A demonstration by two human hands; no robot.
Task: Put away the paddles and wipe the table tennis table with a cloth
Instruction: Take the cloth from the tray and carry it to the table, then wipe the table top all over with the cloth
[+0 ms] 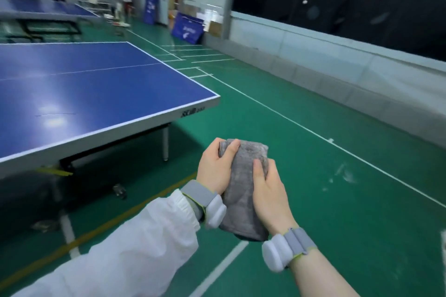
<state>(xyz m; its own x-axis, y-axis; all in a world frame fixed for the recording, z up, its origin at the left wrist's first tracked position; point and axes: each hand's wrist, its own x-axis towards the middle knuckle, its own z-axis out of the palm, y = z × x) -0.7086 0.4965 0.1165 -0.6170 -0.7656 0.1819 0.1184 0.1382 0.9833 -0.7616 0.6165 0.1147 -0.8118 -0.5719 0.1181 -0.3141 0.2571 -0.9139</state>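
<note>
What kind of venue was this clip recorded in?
Most likely an indoor sports hall: a blue table tennis table stands on a green floor painted with white court lines, a second table sits behind it, and blue barrier boards lean against the wall.

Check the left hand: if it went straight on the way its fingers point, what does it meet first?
The left hand grips the grey cloth, fingers pointing up and right. Beyond the cloth, probably only green floor; the table lies off to the left, though depth is unclear.

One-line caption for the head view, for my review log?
Both hands, left hand and right hand, grip a folded grey cloth over green floor beside the blue table tennis table.
</note>
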